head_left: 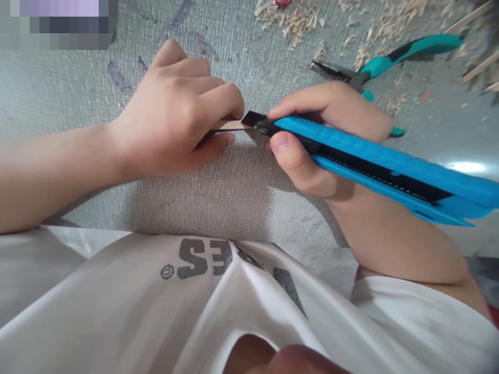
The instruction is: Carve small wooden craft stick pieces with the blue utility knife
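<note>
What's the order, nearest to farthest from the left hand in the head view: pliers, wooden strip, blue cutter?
1. Wooden strip: gripped in the left hand.
2. Blue cutter: to its right, blade at the strip's end.
3. Pliers: farthest, upper right.

Over on the left, the left hand [179, 109] has the stick [228, 125] pointing rightward, and there's the knife [374, 147] in the right hand [343, 109], its blade [251, 119] at the stick's right end! Behind the right hand lie the pliers [374, 66], with shavings [300, 23] scattered around and beyond them on the worktop [214, 197].
</note>
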